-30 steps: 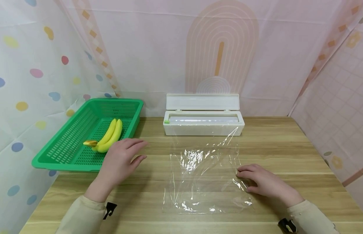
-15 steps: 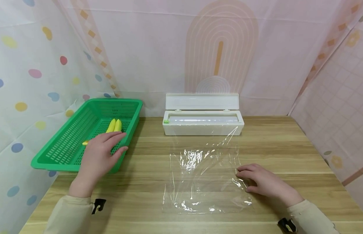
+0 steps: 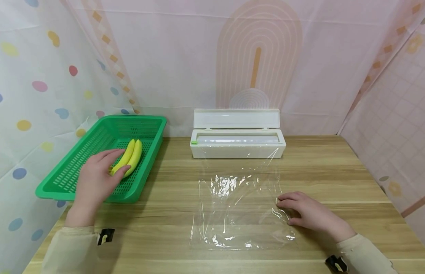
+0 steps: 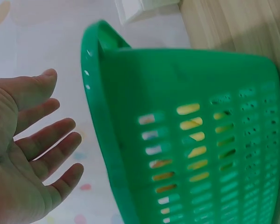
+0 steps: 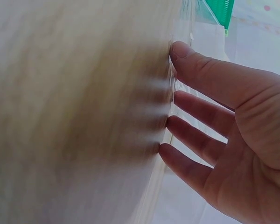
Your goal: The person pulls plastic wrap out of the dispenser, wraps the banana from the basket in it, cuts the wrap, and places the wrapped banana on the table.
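Observation:
Two yellow bananas (image 3: 135,156) lie joined at the stem in a green slotted basket (image 3: 154,160). My left hand (image 3: 96,177) hovers over the basket's near side, fingers spread and holding nothing, covering the stem end in the head view. The left wrist view shows that hand (image 4: 32,144) above the rim, the yellow showing through the slots. A sheet of clear plastic wrap (image 3: 246,217) lies on the table, drawn from a white dispenser box (image 3: 238,152). My right hand (image 3: 308,213) rests its fingertips on the sheet's right edge.
The dispenser's lid (image 3: 236,119) stands raised at the back, with the film roll (image 3: 238,140) inside and a small green slider (image 3: 194,142) at its left. Patterned cloth (image 3: 178,57) hangs behind the wooden table (image 3: 322,167) and along both sides.
My left hand has moved left, from beside the basket's right rim, across the bananas to over the basket's near side. My right hand and the plastic wrap have stayed in place.

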A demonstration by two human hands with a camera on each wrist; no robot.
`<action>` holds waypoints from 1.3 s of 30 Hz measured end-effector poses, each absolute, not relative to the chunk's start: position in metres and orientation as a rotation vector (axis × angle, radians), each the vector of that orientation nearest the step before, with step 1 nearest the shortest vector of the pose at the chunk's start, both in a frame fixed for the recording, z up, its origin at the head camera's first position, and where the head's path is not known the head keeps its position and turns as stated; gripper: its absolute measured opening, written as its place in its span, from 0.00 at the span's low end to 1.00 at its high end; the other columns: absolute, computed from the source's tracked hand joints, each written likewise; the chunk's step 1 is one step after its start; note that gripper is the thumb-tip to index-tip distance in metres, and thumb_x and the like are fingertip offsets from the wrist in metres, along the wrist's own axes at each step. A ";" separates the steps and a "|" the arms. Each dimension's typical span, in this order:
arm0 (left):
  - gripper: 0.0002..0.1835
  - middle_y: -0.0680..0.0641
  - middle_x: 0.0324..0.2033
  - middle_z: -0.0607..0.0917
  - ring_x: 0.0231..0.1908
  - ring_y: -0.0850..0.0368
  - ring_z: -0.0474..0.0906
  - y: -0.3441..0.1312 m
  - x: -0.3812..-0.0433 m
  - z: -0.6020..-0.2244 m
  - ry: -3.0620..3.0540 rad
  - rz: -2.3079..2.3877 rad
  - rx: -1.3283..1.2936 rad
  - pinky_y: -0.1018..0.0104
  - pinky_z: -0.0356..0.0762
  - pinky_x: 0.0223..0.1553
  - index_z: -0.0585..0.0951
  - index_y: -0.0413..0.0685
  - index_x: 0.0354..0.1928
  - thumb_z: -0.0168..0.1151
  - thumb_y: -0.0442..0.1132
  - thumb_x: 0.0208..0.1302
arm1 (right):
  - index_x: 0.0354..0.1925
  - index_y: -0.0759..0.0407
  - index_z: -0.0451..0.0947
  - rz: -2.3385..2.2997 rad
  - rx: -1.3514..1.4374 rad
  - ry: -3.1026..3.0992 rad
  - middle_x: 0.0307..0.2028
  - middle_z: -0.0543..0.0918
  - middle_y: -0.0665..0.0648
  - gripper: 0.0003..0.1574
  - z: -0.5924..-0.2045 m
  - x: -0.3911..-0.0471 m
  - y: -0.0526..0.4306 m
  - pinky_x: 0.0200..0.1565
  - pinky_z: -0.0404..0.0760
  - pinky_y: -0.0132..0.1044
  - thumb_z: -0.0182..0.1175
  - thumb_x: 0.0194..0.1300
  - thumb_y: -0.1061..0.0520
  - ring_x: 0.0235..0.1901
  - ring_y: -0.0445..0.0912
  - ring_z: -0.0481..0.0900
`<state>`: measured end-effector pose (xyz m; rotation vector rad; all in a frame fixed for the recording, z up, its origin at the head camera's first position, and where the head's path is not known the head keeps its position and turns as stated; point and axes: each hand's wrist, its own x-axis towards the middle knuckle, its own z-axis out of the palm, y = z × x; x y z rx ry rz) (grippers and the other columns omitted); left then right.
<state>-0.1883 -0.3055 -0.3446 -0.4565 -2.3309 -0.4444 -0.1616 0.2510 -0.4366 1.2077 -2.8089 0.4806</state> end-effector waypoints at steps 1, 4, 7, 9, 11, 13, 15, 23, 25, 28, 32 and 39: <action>0.27 0.31 0.46 0.83 0.48 0.30 0.76 -0.307 -0.189 -0.345 -2.345 -0.445 -0.442 0.35 0.72 0.46 0.82 0.34 0.51 0.78 0.28 0.44 | 0.55 0.61 0.80 0.480 1.208 -2.808 0.56 0.79 0.60 0.32 -0.437 -0.162 0.251 0.56 0.74 0.57 0.75 0.51 0.57 0.55 0.59 0.75; 0.27 0.29 0.49 0.81 0.50 0.29 0.74 -0.311 -0.190 -0.344 -2.408 -0.446 -0.382 0.34 0.72 0.48 0.81 0.33 0.52 0.77 0.29 0.47 | 0.55 0.61 0.80 0.479 1.209 -2.805 0.56 0.79 0.60 0.32 -0.437 -0.161 0.251 0.56 0.74 0.57 0.75 0.51 0.57 0.55 0.59 0.75; 0.27 0.27 0.51 0.79 0.52 0.27 0.72 -0.315 -0.191 -0.346 -2.475 -0.435 -0.296 0.32 0.70 0.50 0.80 0.32 0.54 0.76 0.31 0.50 | 0.55 0.61 0.80 0.478 1.212 -2.802 0.56 0.79 0.60 0.32 -0.437 -0.162 0.252 0.56 0.74 0.57 0.75 0.51 0.58 0.55 0.59 0.75; 0.28 0.26 0.53 0.78 0.52 0.25 0.71 -0.318 -0.192 -0.349 -2.513 -0.425 -0.235 0.30 0.69 0.50 0.79 0.31 0.55 0.76 0.33 0.51 | 0.55 0.61 0.80 0.477 1.212 -2.801 0.56 0.79 0.60 0.32 -0.437 -0.161 0.252 0.56 0.74 0.57 0.75 0.50 0.58 0.55 0.59 0.75; 0.29 0.25 0.54 0.77 0.53 0.24 0.70 -0.321 -0.193 -0.352 -2.541 -0.412 -0.185 0.29 0.68 0.50 0.78 0.31 0.56 0.76 0.34 0.52 | 0.55 0.61 0.80 0.476 1.212 -2.802 0.56 0.79 0.60 0.32 -0.437 -0.161 0.252 0.56 0.74 0.57 0.75 0.50 0.58 0.55 0.59 0.75; 0.29 0.25 0.55 0.76 0.53 0.23 0.69 -0.324 -0.195 -0.355 -2.568 -0.405 -0.148 0.28 0.67 0.50 0.78 0.31 0.56 0.76 0.35 0.53 | 0.55 0.61 0.80 0.475 1.212 -2.801 0.56 0.79 0.60 0.32 -0.437 -0.161 0.251 0.56 0.74 0.57 0.75 0.50 0.58 0.55 0.59 0.75; 0.29 0.25 0.56 0.75 0.54 0.23 0.69 -0.327 -0.196 -0.357 -2.593 -0.402 -0.126 0.28 0.67 0.51 0.77 0.32 0.57 0.75 0.36 0.54 | 0.55 0.61 0.81 0.476 1.209 -2.802 0.56 0.79 0.61 0.32 -0.437 -0.161 0.251 0.56 0.74 0.57 0.75 0.50 0.58 0.55 0.59 0.76; 0.30 0.24 0.57 0.73 0.55 0.23 0.67 -0.339 -0.199 -0.364 -2.684 -0.379 -0.081 0.28 0.67 0.52 0.75 0.30 0.59 0.73 0.36 0.57 | 0.55 0.61 0.80 0.471 1.211 -2.804 0.56 0.79 0.60 0.32 -0.437 -0.161 0.251 0.56 0.74 0.57 0.75 0.51 0.58 0.55 0.60 0.75; 0.29 0.23 0.56 0.73 0.55 0.23 0.67 -0.341 -0.200 -0.365 -2.696 -0.376 -0.080 0.28 0.67 0.52 0.75 0.30 0.59 0.73 0.37 0.57 | 0.56 0.61 0.80 0.471 1.209 -2.805 0.56 0.79 0.60 0.32 -0.437 -0.162 0.252 0.56 0.74 0.57 0.75 0.51 0.58 0.55 0.60 0.75; 0.28 0.23 0.56 0.73 0.54 0.23 0.67 -0.343 -0.201 -0.367 -2.711 -0.379 -0.083 0.29 0.68 0.51 0.75 0.29 0.58 0.72 0.36 0.58 | 0.56 0.61 0.80 0.471 1.208 -2.806 0.56 0.79 0.60 0.32 -0.437 -0.162 0.252 0.56 0.74 0.57 0.75 0.51 0.58 0.55 0.60 0.75; 0.27 0.23 0.54 0.73 0.54 0.24 0.68 -0.346 -0.202 -0.368 -2.747 -0.386 -0.076 0.30 0.68 0.50 0.75 0.28 0.58 0.71 0.35 0.59 | 0.56 0.60 0.80 0.470 1.212 -2.804 0.56 0.79 0.60 0.32 -0.438 -0.163 0.252 0.56 0.74 0.57 0.75 0.52 0.57 0.55 0.60 0.75; 0.26 0.21 0.52 0.73 0.53 0.22 0.66 -0.351 -0.206 -0.366 -2.842 -0.374 -0.067 0.29 0.68 0.50 0.74 0.25 0.57 0.68 0.35 0.62 | 0.55 0.60 0.80 0.472 1.216 -2.802 0.56 0.79 0.60 0.31 -0.438 -0.162 0.252 0.56 0.74 0.57 0.75 0.51 0.57 0.55 0.60 0.75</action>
